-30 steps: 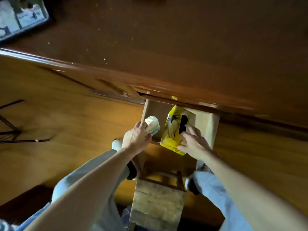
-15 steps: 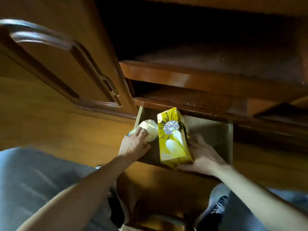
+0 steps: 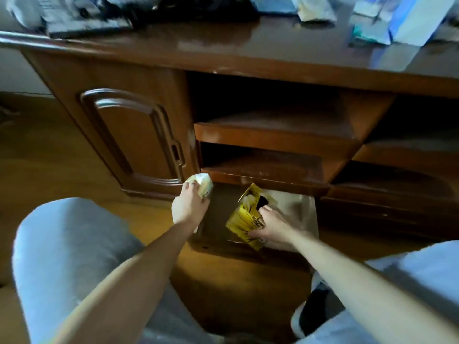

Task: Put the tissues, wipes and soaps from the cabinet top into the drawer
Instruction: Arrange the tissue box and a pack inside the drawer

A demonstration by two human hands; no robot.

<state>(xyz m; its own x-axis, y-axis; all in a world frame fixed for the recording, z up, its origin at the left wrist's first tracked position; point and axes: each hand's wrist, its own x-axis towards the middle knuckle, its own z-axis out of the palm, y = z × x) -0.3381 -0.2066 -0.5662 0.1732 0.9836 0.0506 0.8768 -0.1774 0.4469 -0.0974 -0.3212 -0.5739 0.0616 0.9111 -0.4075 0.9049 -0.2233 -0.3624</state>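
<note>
A yellow tissue box (image 3: 244,217) lies tilted inside the open drawer (image 3: 295,214) at the foot of the brown cabinet. My right hand (image 3: 270,225) grips its near right side. My left hand (image 3: 188,206) holds a small pale yellow-white pack (image 3: 202,183) over the drawer's left edge. Up on the cabinet top (image 3: 223,45) several blurred packs and boxes remain, among them a blue and white box (image 3: 412,18) at the far right.
A closed cabinet door (image 3: 131,137) stands left of the drawer. Two open shelves (image 3: 273,135) sit above it. Dark items (image 3: 87,23) lie on the top's left end. My knees in grey trousers frame the wooden floor (image 3: 236,289).
My view has swung upward, bringing the cabinet top into sight. The yellow box has gone from standing on edge to lying lower in the drawer. Both hands keep their grips.
</note>
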